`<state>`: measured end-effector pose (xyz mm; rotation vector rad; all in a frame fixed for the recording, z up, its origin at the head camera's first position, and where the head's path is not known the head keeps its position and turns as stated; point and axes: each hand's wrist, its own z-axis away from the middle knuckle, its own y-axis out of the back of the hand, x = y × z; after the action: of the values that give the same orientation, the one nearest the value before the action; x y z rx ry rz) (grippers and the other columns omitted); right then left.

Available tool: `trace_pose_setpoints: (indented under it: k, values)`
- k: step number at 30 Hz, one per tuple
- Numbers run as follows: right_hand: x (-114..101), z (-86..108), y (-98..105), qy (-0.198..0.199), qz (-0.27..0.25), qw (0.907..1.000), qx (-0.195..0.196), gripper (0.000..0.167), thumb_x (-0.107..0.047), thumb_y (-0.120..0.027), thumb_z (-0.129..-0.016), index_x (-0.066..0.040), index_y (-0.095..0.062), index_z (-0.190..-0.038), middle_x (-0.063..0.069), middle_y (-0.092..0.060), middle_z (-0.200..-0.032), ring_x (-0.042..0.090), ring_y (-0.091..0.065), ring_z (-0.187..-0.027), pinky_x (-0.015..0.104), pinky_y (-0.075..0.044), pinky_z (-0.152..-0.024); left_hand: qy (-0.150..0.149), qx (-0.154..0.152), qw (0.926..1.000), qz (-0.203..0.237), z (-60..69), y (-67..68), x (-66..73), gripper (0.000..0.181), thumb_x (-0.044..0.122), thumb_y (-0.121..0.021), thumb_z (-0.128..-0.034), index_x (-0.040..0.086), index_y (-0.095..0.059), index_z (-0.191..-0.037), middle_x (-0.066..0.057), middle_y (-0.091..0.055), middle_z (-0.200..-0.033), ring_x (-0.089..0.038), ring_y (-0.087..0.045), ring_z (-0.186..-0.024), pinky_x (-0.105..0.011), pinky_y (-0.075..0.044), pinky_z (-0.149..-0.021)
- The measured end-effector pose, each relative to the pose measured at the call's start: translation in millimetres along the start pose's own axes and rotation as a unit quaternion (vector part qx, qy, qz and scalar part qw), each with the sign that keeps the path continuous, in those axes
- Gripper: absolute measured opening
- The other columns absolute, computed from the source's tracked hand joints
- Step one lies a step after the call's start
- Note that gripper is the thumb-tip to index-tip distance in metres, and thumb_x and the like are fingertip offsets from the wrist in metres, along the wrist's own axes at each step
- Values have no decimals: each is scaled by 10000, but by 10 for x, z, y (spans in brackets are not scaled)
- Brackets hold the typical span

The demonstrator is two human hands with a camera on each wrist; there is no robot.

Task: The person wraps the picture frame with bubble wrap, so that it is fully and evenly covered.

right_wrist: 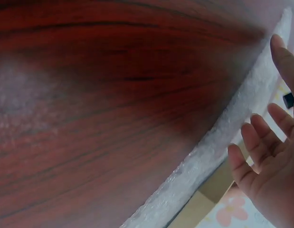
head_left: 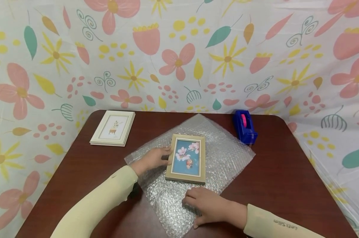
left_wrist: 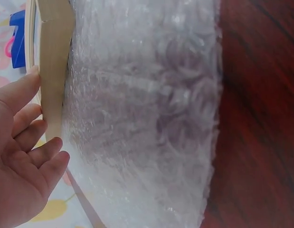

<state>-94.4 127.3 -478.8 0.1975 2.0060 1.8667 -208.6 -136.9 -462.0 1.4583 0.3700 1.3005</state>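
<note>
On the bubble wrap (head_left: 224,145), we find a gold picture frame (head_left: 186,158) lying face up, with a print of pale blossoms on blue. Over the left part of the bubble wrap, the left hand (head_left: 155,158) touches the side of the gold picture frame; we note its fingers slightly parted, not curled round it. Over the near part of the bubble wrap, the right hand (head_left: 207,204) has its thumb wide of loosely bent fingers; whether these touch the bubble wrap, we cannot tell. Left of the bubble wrap we record a white picture frame (head_left: 113,129); beside the bubble wrap's far right edge, a blue tape dispenser (head_left: 245,128). Beneath the bubble wrap is a red-brown table (head_left: 271,178).
</note>
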Motion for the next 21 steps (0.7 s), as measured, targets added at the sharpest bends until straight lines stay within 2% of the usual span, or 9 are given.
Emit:
trace_pose_setpoints:
  k: [5, 10, 13, 18, 21]
  values:
    - [-11, 11, -18, 552, 472, 9971, 209, 493, -597, -708, -876, -240, -616, -1203, -102, -578, -1072, 12, -536, -940, 202, -490, -819, 31, -60, 10000, -21, 10, 34, 16, 616, 274, -728, -947, 32, -524, -1475, -125, -415, -1627, -349, -419, -1502, -476, -377, -1223]
    - [-39, 42, -20, 1122, 935, 9869, 685, 282, -466, -661, -976, -258, -659, -1166, -110, -622, -1060, 24, -582, -942, 186, -498, -813, 44, -14, 10000, -75, -2, 4, -6, 617, 290, -731, -942, 44, -533, -1473, -118, -429, -1620, -355, -441, -1488, -482, -388, -1214]
    - [-43, 57, -29, 1336, 1109, 9804, 927, 235, -391, -677, -972, -250, -679, -1159, -111, -648, -1043, 28, -606, -933, 179, -520, -827, 68, 2, 10000, -42, -7, -4, -20, 614, 289, -731, -941, 51, -536, -1473, -108, -432, -1621, -353, -445, -1485, -484, -395, -1210]
    - [-40, 65, -58, 1476, 1111, 9729, 1388, 246, -242, -755, -863, -213, -692, -1099, -102, -670, -994, 30, -618, -866, 179, -536, -809, 52, -59, 9999, -74, -7, 10, -17, 633, 287, -744, -933, 51, -530, -1480, -98, -421, -1631, -348, -440, -1490, -481, -391, -1214]
    - [-26, 77, -58, 1496, 1015, 9662, 1840, 194, -183, -709, -900, -185, -714, -1094, -98, -701, -994, 34, -637, -866, 176, -537, -798, 30, -159, 9998, -72, 5, 33, 2, 664, 286, -763, -920, 46, -518, -1489, -101, -404, -1642, -358, -428, -1497, -489, -380, -1221]
